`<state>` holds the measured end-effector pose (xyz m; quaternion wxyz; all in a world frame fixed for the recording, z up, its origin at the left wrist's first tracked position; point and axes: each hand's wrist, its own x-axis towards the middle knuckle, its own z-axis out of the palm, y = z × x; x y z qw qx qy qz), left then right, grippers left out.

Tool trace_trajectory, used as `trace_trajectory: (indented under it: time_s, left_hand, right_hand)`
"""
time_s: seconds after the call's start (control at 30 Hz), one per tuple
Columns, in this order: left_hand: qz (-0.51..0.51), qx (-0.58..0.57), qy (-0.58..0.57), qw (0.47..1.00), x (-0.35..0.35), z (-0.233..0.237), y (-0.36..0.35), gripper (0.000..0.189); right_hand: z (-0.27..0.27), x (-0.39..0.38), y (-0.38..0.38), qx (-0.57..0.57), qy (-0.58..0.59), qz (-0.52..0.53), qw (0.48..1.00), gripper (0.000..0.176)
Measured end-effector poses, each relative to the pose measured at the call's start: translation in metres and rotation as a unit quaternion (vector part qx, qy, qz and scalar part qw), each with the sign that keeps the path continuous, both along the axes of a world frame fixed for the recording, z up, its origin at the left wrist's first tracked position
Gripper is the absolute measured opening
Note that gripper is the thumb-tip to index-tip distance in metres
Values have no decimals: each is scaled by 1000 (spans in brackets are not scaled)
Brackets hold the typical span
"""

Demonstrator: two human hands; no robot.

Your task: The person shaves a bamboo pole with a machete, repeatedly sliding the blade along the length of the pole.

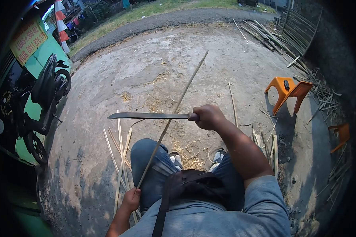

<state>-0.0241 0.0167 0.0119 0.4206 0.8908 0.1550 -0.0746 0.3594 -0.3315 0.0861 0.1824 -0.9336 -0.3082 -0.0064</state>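
My right hand [208, 117] is wrapped round the handle of a long machete [150, 115], whose blade points left and lies level across the view. The blade crosses a long thin bamboo strip [181, 96] near its middle; whether they touch is hard to tell. At the lower left, my left hand [131, 199] grips the bottom end of that strip beside my left knee. The strip slants up and to the right, away from me. Pale split strips [120, 166] lie on the ground left of my knee.
An orange plastic chair [281, 87] with a small black object stands at the right. A motorcycle [47, 93] is parked at the left. Bamboo poles [265, 35] lie at the back right, and more strips [275, 156] rest near my right elbow. Shavings [192, 161] lie between my feet.
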Motion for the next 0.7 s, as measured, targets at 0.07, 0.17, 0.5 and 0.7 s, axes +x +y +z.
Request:
trace_trajectory:
  time_s: [0.07, 0.17, 0.5, 0.7]
  left_hand:
    - [2, -9, 2, 1000, -2, -1, 1, 70]
    - [0, 7, -6, 1000, -1, 5, -2, 70]
    - [2, 17, -4, 1000, -2, 1, -3, 68]
    - [-3, 28, -25, 999, 0, 3, -6, 66]
  right_hand:
    - [-9, 11, -11, 57, 10, -63, 996, 15]
    - [-12, 13, -20, 112, 25, -75, 991, 13]
    - [8, -15, 1, -24, 21, 44, 999, 21]
    - [16, -13, 6, -37, 10, 65, 997, 29]
